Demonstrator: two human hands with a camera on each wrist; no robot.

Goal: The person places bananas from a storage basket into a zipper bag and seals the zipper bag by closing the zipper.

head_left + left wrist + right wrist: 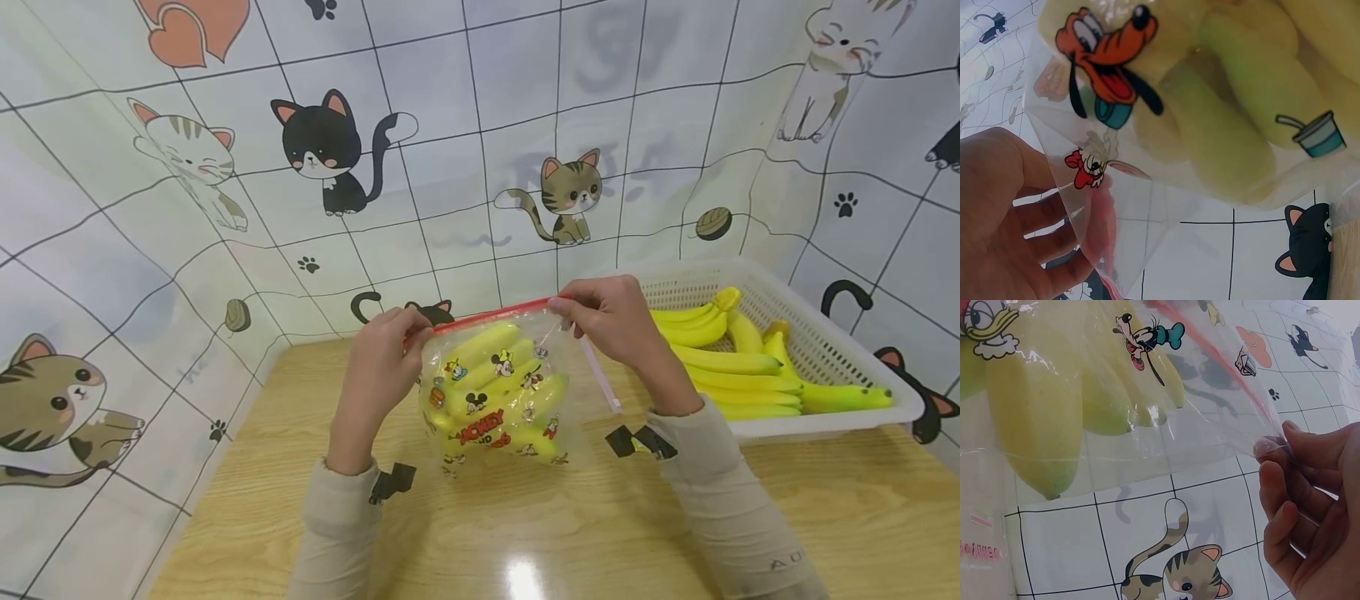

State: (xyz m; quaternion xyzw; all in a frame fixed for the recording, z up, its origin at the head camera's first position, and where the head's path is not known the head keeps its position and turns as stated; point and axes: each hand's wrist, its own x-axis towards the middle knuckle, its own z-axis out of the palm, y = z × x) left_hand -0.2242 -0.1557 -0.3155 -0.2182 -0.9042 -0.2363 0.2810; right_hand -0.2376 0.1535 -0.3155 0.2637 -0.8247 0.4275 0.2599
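Observation:
A clear zip bag (pixel 457 387) with a red zip edge and cartoon prints hangs between both hands over the table, with yellow bananas (pixel 487 342) inside. My left hand (pixel 384 354) pinches its top left corner. At the opposite top corner, my right hand (pixel 611 317) pinches the bag between thumb and fingers. The red edge runs taut and slightly sloped from hand to hand. In the left wrist view the bananas (pixel 1222 137) press against the printed plastic near the left hand (pixel 1010 212). The right wrist view has the right hand's (pixel 1310 494) fingertips on the bag corner.
A white plastic basket (pixel 896 392) holding several bananas (pixel 735 383) stands at the right on the wooden table (pixel 262 500). Behind the right hand lies a pale purple strip (pixel 600 375) on the table. A cat-printed sheet (pixel 450 167) covers the walls behind and beside the table.

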